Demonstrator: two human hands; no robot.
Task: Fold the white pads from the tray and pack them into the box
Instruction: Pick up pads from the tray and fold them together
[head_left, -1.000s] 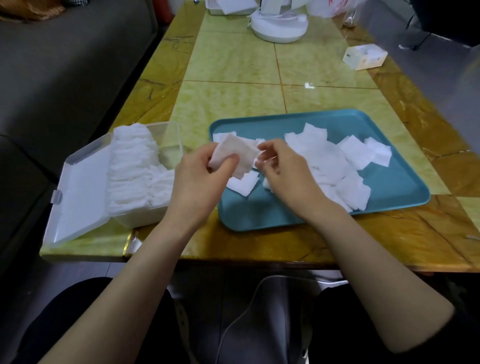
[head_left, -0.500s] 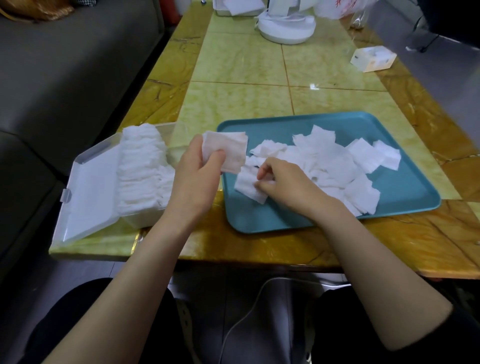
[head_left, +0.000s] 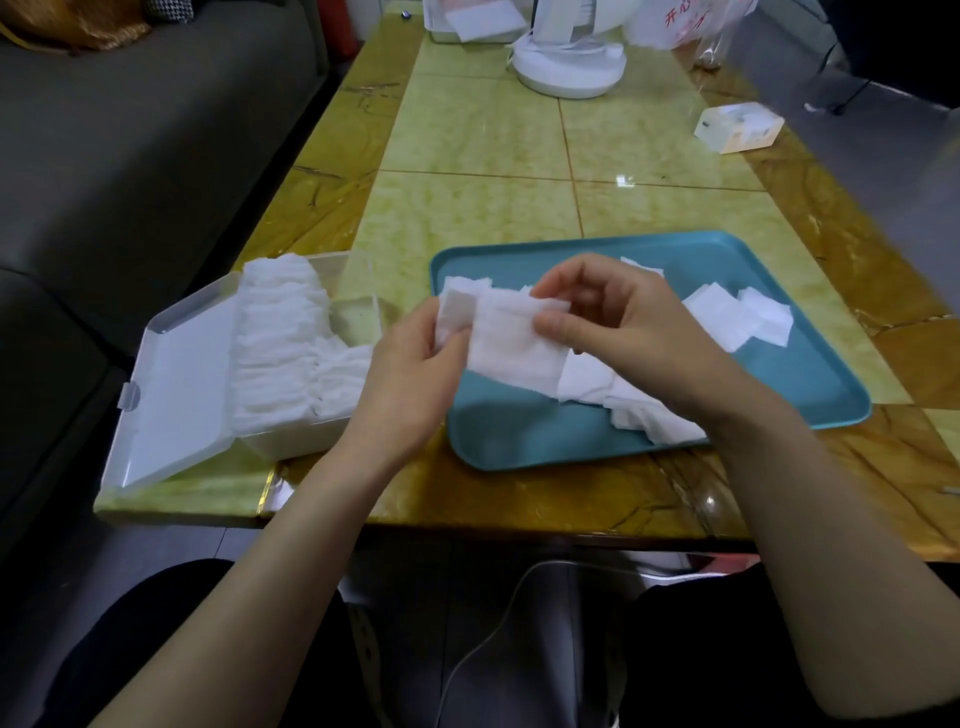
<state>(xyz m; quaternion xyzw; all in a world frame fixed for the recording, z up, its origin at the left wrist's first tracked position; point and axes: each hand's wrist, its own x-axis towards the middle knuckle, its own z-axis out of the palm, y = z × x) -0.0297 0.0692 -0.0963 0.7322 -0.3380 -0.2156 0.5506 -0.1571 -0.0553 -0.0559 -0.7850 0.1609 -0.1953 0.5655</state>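
Observation:
Over the left end of the teal tray (head_left: 810, 374) my two hands hold white pads. My left hand (head_left: 410, 379) pinches the left edge of a pad (head_left: 514, 343), with a smaller folded pad (head_left: 453, 306) behind its thumb. My right hand (head_left: 623, 322) pinches the same pad's upper right edge. More loose pads (head_left: 727, 317) lie on the tray, partly hidden by my right hand and wrist. The clear plastic box (head_left: 358, 317) stands left of the tray, lid (head_left: 171, 384) open, with rows of folded pads (head_left: 280, 332) inside.
The table (head_left: 483, 218) carries a white fan base (head_left: 569, 67) at the back, a small carton (head_left: 737, 127) at the right and another container (head_left: 467, 21) far back. A grey sofa (head_left: 130, 156) runs along the left. A cable hangs below the table's front edge.
My right hand has lifted a pad off the tray and brought it to my left hand, which held a pad alone half a second ago. Both hands now hold it over the tray's left end.

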